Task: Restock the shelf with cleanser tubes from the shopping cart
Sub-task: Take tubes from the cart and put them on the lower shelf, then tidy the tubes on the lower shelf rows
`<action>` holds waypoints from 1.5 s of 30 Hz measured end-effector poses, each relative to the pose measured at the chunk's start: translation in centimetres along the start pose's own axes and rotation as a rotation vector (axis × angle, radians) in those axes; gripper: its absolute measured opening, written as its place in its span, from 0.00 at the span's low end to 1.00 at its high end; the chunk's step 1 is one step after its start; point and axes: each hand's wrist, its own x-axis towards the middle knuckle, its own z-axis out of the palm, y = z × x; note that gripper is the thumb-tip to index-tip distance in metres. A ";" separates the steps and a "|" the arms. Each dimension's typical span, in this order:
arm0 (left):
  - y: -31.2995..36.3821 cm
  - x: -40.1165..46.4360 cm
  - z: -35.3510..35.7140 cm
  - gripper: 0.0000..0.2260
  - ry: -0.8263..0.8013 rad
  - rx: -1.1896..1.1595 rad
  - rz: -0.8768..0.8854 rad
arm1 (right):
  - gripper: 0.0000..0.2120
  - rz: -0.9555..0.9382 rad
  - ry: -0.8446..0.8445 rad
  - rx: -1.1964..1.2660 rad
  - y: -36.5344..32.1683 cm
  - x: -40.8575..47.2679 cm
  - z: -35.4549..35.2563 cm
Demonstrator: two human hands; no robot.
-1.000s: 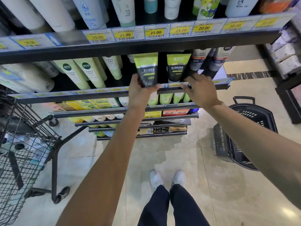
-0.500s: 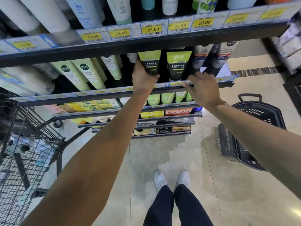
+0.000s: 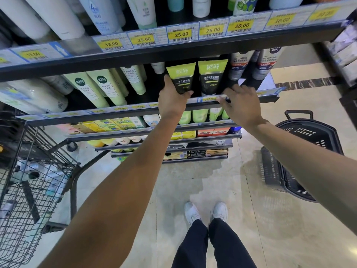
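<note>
Left hand (image 3: pixel 172 99) hides the cleanser tube (image 3: pixel 181 78) base.

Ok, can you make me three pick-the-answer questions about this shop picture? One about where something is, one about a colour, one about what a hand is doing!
1. Where is the basket?
A. on the floor at the right
B. on the top shelf
C. inside the cart

2. What colour is the top of the tube in the left hand?
A. red
B. lime green
C. purple

3. What is the right hand doing?
A. holding a tube
B. hanging by the leg
C. resting on the shelf edge

Answers:
1 A, it sits on the tiles right of the shelves.
2 B, the tube is green above, black below.
3 C, its fingers lie on the price rail, holding nothing.
</note>
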 end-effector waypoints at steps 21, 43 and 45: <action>1.1 -1.2 -3.4 0.28 -0.203 0.073 0.009 | 0.20 0.087 -0.309 0.076 -2.5 -0.1 -6.6; -5.1 -32.0 -23.1 0.23 0.270 0.555 -0.217 | 0.26 -0.473 -0.618 0.473 -24.1 -10.1 -21.9; -6.5 -34.7 -24.2 0.25 0.305 0.560 -0.295 | 0.26 -0.551 -0.626 0.489 -26.0 -11.0 -21.4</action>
